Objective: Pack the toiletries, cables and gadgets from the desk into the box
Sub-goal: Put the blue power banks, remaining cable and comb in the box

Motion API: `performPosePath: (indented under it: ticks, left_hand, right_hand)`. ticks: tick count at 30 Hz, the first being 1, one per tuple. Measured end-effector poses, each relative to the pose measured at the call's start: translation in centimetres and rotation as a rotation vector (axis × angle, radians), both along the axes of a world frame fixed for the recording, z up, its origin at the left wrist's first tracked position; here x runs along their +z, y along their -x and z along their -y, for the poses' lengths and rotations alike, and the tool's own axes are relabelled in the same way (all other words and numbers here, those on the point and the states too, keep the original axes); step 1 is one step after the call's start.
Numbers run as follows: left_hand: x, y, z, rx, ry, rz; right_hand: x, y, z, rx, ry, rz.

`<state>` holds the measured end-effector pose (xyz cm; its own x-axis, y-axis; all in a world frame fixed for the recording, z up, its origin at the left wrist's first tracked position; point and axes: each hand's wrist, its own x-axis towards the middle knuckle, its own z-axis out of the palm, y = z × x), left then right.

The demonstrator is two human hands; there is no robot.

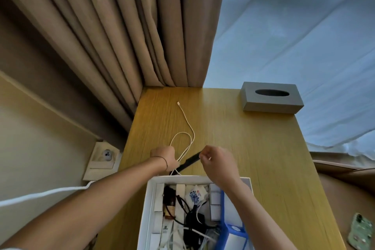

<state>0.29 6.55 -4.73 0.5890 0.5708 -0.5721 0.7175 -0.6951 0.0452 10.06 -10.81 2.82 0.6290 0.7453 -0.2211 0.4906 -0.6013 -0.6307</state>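
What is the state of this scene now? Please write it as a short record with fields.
surface: wooden desk
left hand: grips white cable, loop and far end lying on desk
right hand: pinches near the end of a black flat item
box: white, open, already holds cables and small packs
other: grey tissue box at far right of desk
not yet packed: white cable, black flat item

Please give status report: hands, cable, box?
Left hand grips white cable loops. Right hand pinches its other end. Box open, partly full. Black comb beneath the cable.
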Motion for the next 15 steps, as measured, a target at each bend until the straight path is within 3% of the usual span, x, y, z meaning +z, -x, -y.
performPosePath:
  ticks: [4,15]
  left_hand:
    - [-2.2,-0.9,-0.1,-0.05,-0.082,-0.14]
    - [-2.9,-1.9,0.1,0.085,0.018,-0.076]
  right_hand:
    - [-0.7,0.2,-0.1,-0.015,-0.006,-0.025]
    - [-0.8,0.8,0.8,-0.056,-0.016,-0.083]
